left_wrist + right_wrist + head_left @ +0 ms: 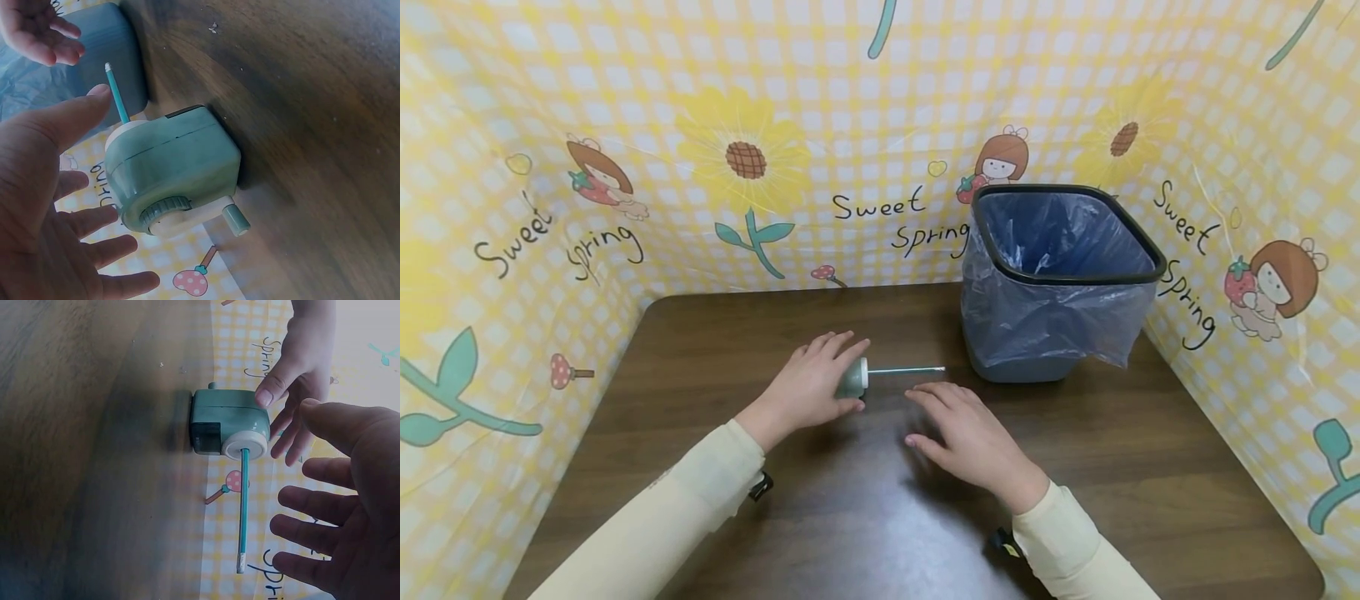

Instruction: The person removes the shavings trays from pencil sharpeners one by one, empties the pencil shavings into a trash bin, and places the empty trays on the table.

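A green crank pencil sharpener point(178, 162) stands on the table, its crank handle point(236, 220) visible in the left wrist view. From its white front ring point(245, 444) sticks a teal pencil point(904, 370), eraser end outward, pointing right. My left hand point(807, 385) hovers over and beside the sharpener with fingers spread, partly covering it in the head view; whether the thumb touches it I cannot tell. My right hand point(972, 437) is held near the pencil's free end, fingers loosely extended, apart from it and holding nothing.
A grey bin point(1022, 363) with a clear plastic liner and black rim point(1078, 280) stands at the back right of the brown wooden table point(715, 358). Small crumbs point(213, 28) lie on the table. Yellow checked cloth point(865, 108) walls the back and sides.
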Available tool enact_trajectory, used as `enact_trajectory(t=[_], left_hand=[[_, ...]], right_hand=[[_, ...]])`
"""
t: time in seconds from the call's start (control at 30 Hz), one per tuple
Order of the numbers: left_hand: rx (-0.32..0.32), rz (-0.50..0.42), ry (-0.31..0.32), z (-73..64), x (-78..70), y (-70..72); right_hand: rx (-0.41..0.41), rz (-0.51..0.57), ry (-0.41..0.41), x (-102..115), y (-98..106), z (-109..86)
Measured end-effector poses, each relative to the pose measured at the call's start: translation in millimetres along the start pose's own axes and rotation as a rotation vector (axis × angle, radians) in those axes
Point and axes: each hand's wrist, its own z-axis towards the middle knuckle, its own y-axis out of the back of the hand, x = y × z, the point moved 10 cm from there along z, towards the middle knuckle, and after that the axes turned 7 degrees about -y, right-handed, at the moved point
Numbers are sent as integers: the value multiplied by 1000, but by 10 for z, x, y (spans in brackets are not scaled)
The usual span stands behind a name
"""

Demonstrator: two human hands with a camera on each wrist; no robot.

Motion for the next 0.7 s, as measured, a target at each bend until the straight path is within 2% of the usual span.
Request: enact_trajectory(t=[0.4, 0.7], left_hand=[[20, -4, 24, 37, 91, -56], [50, 17, 18, 89, 96, -93]], right_hand=[[-19, 16, 34, 66, -34, 6], [-17, -20, 63, 63, -95, -35]])
